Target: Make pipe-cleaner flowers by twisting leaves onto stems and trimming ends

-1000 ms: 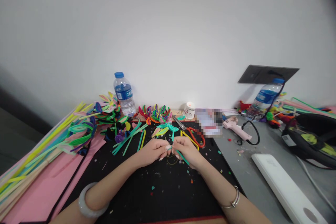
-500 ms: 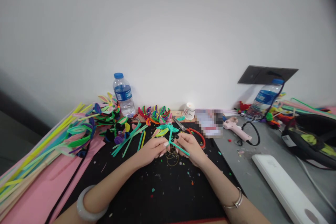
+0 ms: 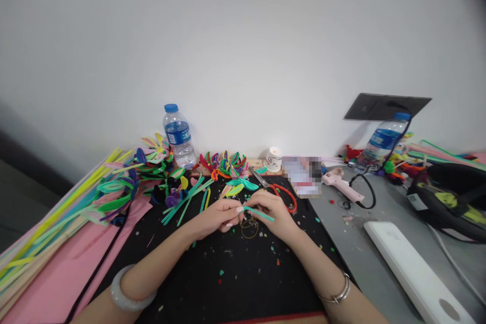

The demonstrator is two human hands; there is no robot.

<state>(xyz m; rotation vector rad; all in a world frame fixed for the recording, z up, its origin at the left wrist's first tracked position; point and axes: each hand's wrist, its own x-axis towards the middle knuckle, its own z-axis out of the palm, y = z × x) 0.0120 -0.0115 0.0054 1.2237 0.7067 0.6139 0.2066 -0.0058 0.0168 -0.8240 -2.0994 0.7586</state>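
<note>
Nearest the camera, two forearms are seen reaching forward over the black mat (image 3: pixel 235 283), which is littered with small coloured scraps. A pale bangle (image 3: pixel 127 291) is worn on the left wrist, a thin silver bracelet (image 3: pixel 337 291) on the right.

Further out, the left hand (image 3: pixel 214 217) and right hand (image 3: pixel 273 212) are brought together, fingertips almost touching. A teal pipe cleaner (image 3: pixel 260 213) is pinched between them. Its long axis is laid nearly level, sloping slightly down toward the right. Its left end is gripped at the left fingertips; the rest runs across the right hand's fingers, so the right hand is the nearer to its free length. Both sets of fingers are curled closed around the stem. A thin wire coil (image 3: pixel 249 228) lies on the mat just beneath.

Beyond the hands, red-handled scissors (image 3: pixel 279 193), loose stems and finished pipe-cleaner flowers (image 3: pixel 228 164) are spread. A pink glue gun (image 3: pixel 341 186) is seen to the right. At the wall, a water bottle (image 3: pixel 178 136) stands upright.
</note>
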